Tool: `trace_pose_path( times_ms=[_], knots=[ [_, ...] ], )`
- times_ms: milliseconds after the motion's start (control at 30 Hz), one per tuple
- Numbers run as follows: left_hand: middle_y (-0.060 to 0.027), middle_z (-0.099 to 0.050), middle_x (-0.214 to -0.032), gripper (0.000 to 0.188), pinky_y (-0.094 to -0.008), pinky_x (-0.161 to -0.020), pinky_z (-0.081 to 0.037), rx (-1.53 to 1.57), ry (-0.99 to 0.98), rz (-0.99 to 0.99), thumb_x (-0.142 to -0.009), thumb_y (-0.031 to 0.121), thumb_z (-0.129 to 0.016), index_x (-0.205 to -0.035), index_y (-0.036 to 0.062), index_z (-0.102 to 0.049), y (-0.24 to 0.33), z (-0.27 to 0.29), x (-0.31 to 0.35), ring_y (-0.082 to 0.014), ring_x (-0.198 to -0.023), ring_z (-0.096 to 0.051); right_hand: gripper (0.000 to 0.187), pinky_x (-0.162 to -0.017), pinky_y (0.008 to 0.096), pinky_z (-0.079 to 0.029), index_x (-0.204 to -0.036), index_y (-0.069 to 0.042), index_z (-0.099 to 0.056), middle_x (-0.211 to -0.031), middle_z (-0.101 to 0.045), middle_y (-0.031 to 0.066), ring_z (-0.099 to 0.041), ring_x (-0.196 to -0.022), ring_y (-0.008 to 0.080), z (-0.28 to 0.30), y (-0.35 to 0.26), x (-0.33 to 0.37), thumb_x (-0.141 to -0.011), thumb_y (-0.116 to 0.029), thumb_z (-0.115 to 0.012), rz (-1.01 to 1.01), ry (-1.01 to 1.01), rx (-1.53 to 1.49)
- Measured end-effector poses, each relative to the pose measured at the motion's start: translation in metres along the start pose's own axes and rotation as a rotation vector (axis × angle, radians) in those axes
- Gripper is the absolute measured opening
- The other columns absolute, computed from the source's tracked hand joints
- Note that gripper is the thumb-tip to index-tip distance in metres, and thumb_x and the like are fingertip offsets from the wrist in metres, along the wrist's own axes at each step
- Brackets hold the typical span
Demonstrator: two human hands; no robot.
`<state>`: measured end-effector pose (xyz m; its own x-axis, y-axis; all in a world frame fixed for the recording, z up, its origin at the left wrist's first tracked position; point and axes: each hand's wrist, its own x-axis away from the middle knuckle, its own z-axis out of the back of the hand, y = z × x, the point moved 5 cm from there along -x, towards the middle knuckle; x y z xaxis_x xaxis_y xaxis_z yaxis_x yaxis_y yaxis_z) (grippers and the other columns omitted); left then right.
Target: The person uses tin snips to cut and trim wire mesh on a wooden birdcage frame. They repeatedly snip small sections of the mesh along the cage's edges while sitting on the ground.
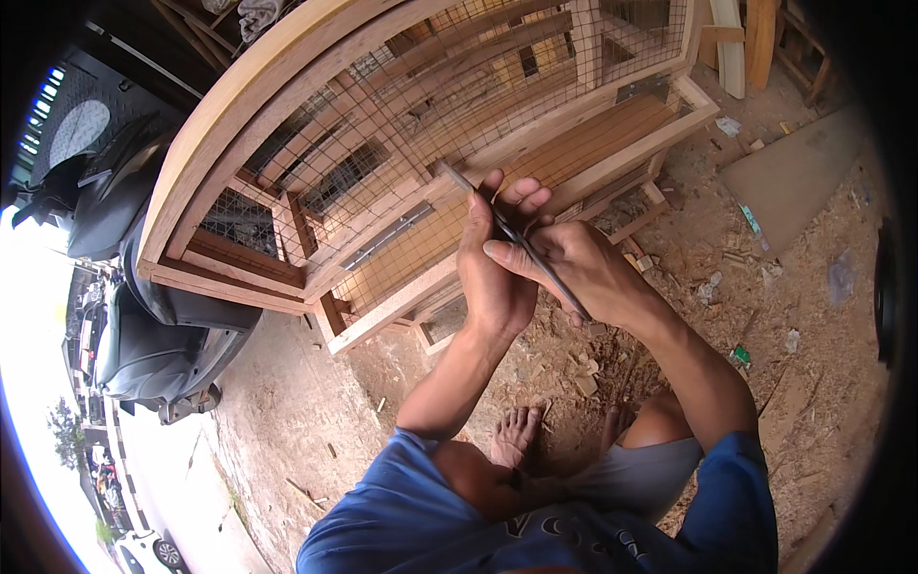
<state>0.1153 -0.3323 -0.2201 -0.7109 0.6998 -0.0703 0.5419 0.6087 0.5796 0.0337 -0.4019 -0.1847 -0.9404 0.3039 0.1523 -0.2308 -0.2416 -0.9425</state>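
A thin dark rod (pixel 541 256), metal-looking, slants between my two hands in front of a wooden frame covered with wire mesh (pixel 516 143). My left hand (pixel 494 273) has its thumb along the upper part of the rod, its fingers curled behind. From the other side, my right hand (pixel 585 260) presses its thumb over the rod near the left palm. The upper tip reaches close to the mesh; whether it touches, I cannot tell. The lower end sticks out below my right palm. A metal hinge strip (pixel 387 235) lies on the wooden rail left of my hands.
A dark motorbike (pixel 158 316) stands at the left, close to the frame's end. Wood chips and shavings (pixel 593 368) litter the ground around my bare feet (pixel 516 435). To the right lies a flat board (pixel 789 182); timber lengths (pixel 732 48) lean behind it.
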Motion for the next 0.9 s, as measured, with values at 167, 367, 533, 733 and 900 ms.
trace_pose_path(
  times_ms=[167,367,533,733,900],
  knots=[
    [-0.0138,-0.058,-0.124,0.044,-0.0386,-0.096,-0.05,-0.013,-0.026,0.047,-0.109,0.035,-0.028,-0.14,0.0054,-0.037,0.0071,-0.0039,0.0005,-0.0241,-0.115,-0.057,0.063,-0.05,0.0338,-0.042,-0.068,-0.002,-0.06,-0.053,-0.051,0.0053,-0.056,-0.049,0.017,0.0038,-0.0047,0.0037,-0.088,-0.062,-0.064,-0.057,-0.033,-0.012],
    [-0.0146,-0.058,-0.123,0.044,-0.0389,-0.093,-0.053,0.018,-0.017,0.079,-0.109,0.034,-0.028,-0.142,0.0053,-0.034,0.0062,-0.0011,-0.0002,-0.0255,-0.111,-0.059,0.067,-0.063,0.0396,-0.046,-0.073,0.002,-0.064,-0.058,-0.057,0.0102,-0.062,-0.06,0.0247,0.0038,-0.0086,0.0029,-0.086,-0.064,-0.065,-0.03,0.005,0.134],
    [-0.0148,-0.059,-0.119,0.045,-0.0385,-0.092,-0.055,0.045,-0.051,0.077,-0.109,0.035,-0.027,-0.142,0.0045,-0.033,0.0077,-0.0011,-0.0002,-0.0262,-0.109,-0.06,0.068,-0.062,0.0395,-0.046,-0.074,0.002,-0.064,-0.056,-0.056,0.0094,-0.061,-0.059,0.0248,0.002,-0.0082,0.0027,-0.086,-0.065,-0.064,-0.047,-0.026,0.121],
    [-0.0153,-0.059,-0.118,0.046,-0.0385,-0.086,-0.059,0.047,-0.019,0.056,-0.109,0.035,-0.027,-0.142,0.0041,-0.033,0.0091,-0.0013,-0.0005,-0.0263,-0.106,-0.061,0.068,-0.063,0.0398,-0.046,-0.074,0.002,-0.064,-0.057,-0.056,0.0109,-0.061,-0.061,0.0256,0.0013,-0.007,0.0031,-0.086,-0.065,-0.063,-0.081,-0.031,0.141],
    [-0.0152,-0.059,-0.115,0.047,-0.0372,-0.079,-0.062,0.066,-0.043,0.071,-0.109,0.036,-0.027,-0.142,0.0031,-0.032,0.0084,-0.0015,0.0,-0.0265,-0.105,-0.061,0.067,-0.065,0.0402,-0.047,-0.075,0.002,-0.065,-0.059,-0.058,0.0122,-0.063,-0.062,0.027,-0.0005,-0.0088,0.0028,-0.086,-0.065,-0.063,-0.038,0.008,0.137]
  ],
)
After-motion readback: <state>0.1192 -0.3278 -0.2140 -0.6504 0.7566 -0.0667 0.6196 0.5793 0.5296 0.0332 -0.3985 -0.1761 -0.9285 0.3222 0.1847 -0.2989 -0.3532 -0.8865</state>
